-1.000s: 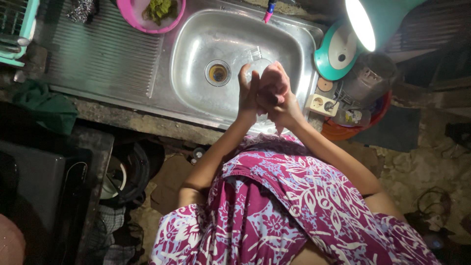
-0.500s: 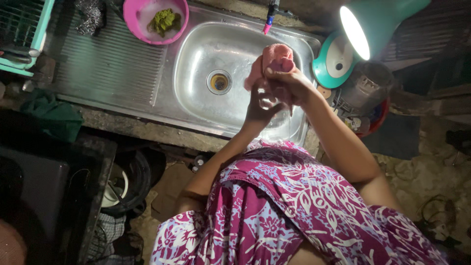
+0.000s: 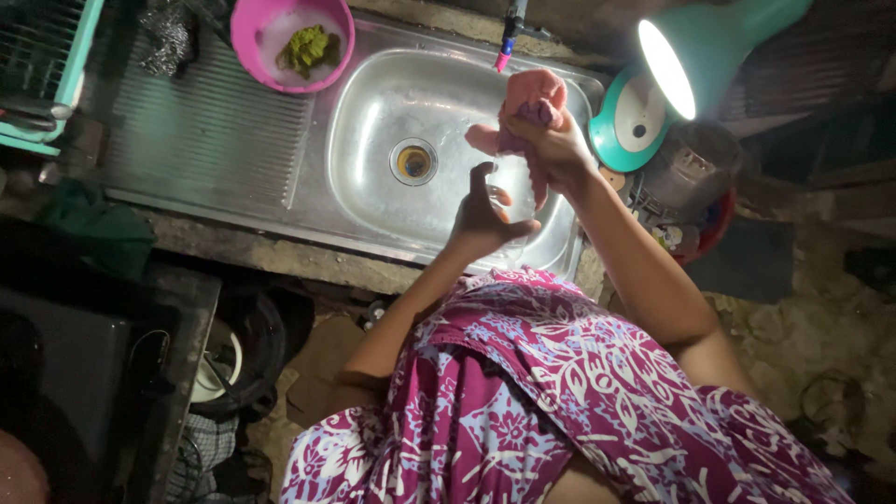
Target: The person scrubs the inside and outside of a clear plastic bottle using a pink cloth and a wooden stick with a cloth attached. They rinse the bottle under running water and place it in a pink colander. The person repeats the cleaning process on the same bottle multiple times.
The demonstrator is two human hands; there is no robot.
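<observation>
Near the bottom of the frame, the person's purple-and-white patterned garment [image 3: 560, 392] is filling the lower middle, with both forearms reaching up from it toward the centre. A second ago the two hands were pressed together over the basin; now they are coming apart. The right hand [image 3: 551, 140] is rising toward the upper middle of the frame, fingers closed tight around a bunched pink cloth [image 3: 532, 98], which is hanging above the basin just below the tap. The left hand [image 3: 481, 219] is staying lower, at the centre, curled loosely round what seems to be a small clear glass [image 3: 513, 201] (the glare makes it hard to be sure), fingers partly open and cupping rather than clenching. So the rubbing together appears to be giving way to lifting the cloth clear of the glass.

Beyond the hands, the stainless steel sink [image 3: 373, 187] is lying across the upper half, its round drain [image 3: 413, 161] just left of the hands and its ribbed draining board [image 3: 205, 131] stretching to the left. A pink plastic bowl holding a green scrubber [image 3: 294, 42] is sitting at the upper left of the basin. A teal desk lamp [image 3: 672, 65] is shining from the upper right. The room around is lying dark, with rough concrete edging under the sink.
</observation>
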